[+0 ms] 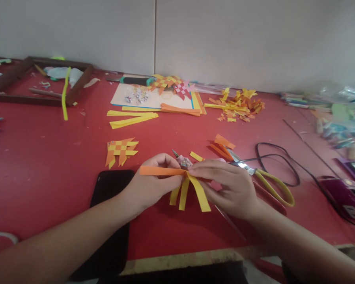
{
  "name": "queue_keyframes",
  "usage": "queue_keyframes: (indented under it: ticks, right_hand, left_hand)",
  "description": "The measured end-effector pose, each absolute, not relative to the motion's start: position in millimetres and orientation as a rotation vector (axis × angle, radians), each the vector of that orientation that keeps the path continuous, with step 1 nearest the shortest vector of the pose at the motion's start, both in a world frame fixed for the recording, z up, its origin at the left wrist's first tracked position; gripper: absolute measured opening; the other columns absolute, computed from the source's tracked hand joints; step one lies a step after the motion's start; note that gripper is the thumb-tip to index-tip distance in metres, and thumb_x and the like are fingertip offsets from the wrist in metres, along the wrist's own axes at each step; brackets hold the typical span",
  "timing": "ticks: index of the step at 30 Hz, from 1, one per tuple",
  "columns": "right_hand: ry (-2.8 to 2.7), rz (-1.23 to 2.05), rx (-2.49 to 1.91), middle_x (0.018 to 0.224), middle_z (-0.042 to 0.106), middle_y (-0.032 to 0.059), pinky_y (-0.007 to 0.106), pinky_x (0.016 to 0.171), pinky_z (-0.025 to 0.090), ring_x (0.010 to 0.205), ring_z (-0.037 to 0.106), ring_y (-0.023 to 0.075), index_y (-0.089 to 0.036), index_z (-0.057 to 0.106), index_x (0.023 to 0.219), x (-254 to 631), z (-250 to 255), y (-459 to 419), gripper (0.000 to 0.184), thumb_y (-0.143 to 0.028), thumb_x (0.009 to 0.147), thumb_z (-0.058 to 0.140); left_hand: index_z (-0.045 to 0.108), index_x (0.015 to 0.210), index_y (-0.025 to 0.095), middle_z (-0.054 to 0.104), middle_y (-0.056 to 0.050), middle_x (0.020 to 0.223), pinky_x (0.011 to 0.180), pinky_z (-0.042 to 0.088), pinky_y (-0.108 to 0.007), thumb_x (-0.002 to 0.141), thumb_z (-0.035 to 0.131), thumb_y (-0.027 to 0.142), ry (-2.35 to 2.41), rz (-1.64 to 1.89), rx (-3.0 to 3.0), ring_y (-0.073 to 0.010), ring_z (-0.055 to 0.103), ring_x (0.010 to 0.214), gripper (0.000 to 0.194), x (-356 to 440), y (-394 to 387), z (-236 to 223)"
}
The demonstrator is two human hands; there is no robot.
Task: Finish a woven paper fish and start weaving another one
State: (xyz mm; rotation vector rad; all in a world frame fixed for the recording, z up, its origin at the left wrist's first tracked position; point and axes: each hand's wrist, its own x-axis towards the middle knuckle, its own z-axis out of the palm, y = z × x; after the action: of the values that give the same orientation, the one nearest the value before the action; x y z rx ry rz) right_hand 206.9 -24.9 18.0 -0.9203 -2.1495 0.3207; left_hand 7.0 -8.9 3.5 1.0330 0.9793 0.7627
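Note:
Several yellow paper strips point(184, 193) hang down between my two hands, with an orange paper strip point(159, 170) running across their top toward the left. My left hand point(156, 179) pinches the strips where they meet, thumb in front. On the other side, the fingers of my right hand point(227, 183) close on the same crossing. Just behind my fingertips lies a small clear bag of tiny beads point(184, 161), partly hidden. A woven orange and yellow paper fish point(120, 149) lies flat on the table, left of my hands. Scissors with yellow handles point(272, 185) rest beside my right hand.
A black phone point(112, 221) lies under my left forearm on the red table point(47, 165). Loose yellow strips point(133, 118) and a pile of paper scraps point(239, 104) lie farther back. At left is a wooden frame point(47, 100); a black cord point(306, 169) runs along the right.

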Motion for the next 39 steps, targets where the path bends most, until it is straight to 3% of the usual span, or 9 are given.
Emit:
queue_keyframes:
  ticks: [10, 20, 25, 33, 39]
  right_hand:
    - [-2.199, 0.42, -0.824, 0.104, 0.075, 0.0104, 0.028, 0.077, 0.062, 0.095, 0.073, 0.0187, -0.018, 0.07, 0.112, 213.7, 20.8, -25.1, 0.044, -0.004, 0.078, 0.045]
    - [-2.104, 0.359, -0.987, 0.087, 0.077, 0.0031, 0.025, 0.074, 0.063, 0.079, 0.074, 0.0146, -0.022, 0.075, 0.088, 204.3, 20.0, -25.4, 0.012, -0.014, 0.086, 0.065]
    - [-2.037, 0.493, -1.002, 0.083, 0.076, 0.0018, 0.026, 0.072, 0.062, 0.077, 0.072, 0.0145, -0.022, 0.073, 0.087, 204.3, 17.9, -25.6, 0.008, -0.015, 0.083, 0.07]
    - [-1.897, 0.778, -1.148, 0.075, 0.073, 0.0015, 0.02, 0.053, 0.053, 0.061, 0.066, 0.011, -0.019, 0.072, 0.084, 203.9, 17.4, -29.2, 0.006, -0.02, 0.086, 0.066]
    - [-1.805, 0.856, -1.175, 0.076, 0.074, 0.0015, 0.02, 0.054, 0.055, 0.063, 0.068, 0.0116, -0.019, 0.073, 0.084, 202.6, 15.1, -29.7, 0.003, -0.018, 0.082, 0.071]
  left_hand:
    - [0.054, 0.074, 0.017, 0.057, 0.003, 0.075, 0.061, 0.039, -0.023, 0.073, 0.075, 0.021, 0.977, 0.766, 1.045, -0.0098, 0.051, 0.067, 0.021, 7.0, -8.3, 5.8]
    - [0.056, 0.075, 0.018, 0.058, 0.003, 0.074, 0.062, 0.04, -0.023, 0.07, 0.075, 0.019, 0.97, 0.735, 1.03, -0.0108, 0.052, 0.068, 0.02, 7.9, -8.3, 8.4]
    - [0.057, 0.075, 0.017, 0.06, 0.003, 0.074, 0.061, 0.04, -0.022, 0.07, 0.074, 0.018, 0.933, 0.735, 1.013, -0.0097, 0.052, 0.067, 0.017, 8.1, -9.2, 8.1]
    - [0.058, 0.074, 0.017, 0.061, 0.002, 0.076, 0.065, 0.043, -0.023, 0.069, 0.076, 0.017, 0.909, 0.745, 1.006, -0.0113, 0.055, 0.071, 0.018, 9.6, -9.2, 9.5]
    - [0.059, 0.076, 0.017, 0.062, 0.002, 0.078, 0.067, 0.045, -0.023, 0.074, 0.075, 0.018, 0.881, 0.748, 1.039, -0.0109, 0.056, 0.074, 0.016, 6.9, -9.3, 6.6]
